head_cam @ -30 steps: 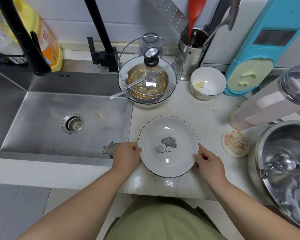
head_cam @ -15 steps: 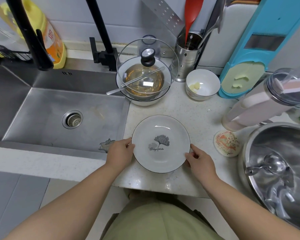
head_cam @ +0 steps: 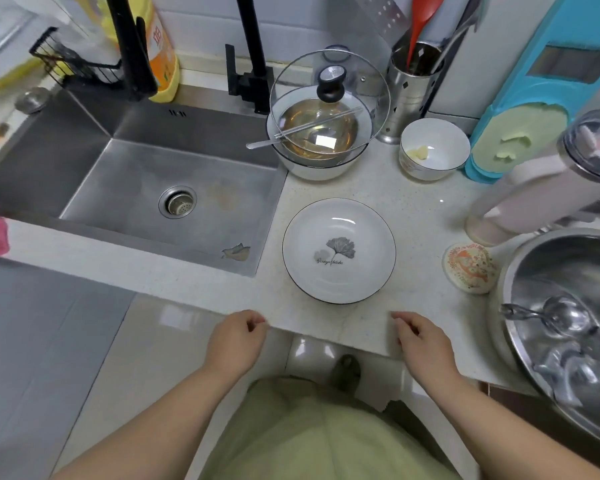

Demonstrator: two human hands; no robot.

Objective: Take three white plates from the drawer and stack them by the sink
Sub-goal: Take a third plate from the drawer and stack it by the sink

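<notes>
One round white plate (head_cam: pixel 339 250), dark-rimmed with a grey leaf print, flat on the speckled counter (head_cam: pixel 420 216) just right of the steel sink (head_cam: pixel 146 188). Two hands, left (head_cam: pixel 235 341) and right (head_cam: pixel 421 341), empty, fingers loosely curled, near the counter edge, apart from the plate.

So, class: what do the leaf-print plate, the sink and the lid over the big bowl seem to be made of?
Plate: probably glazed ceramic, glossy white with a dark rim line.
Sink: brushed stainless steel, grey with a dull sheen.
Lid: clear glass, see-through, with a black knob.
</notes>
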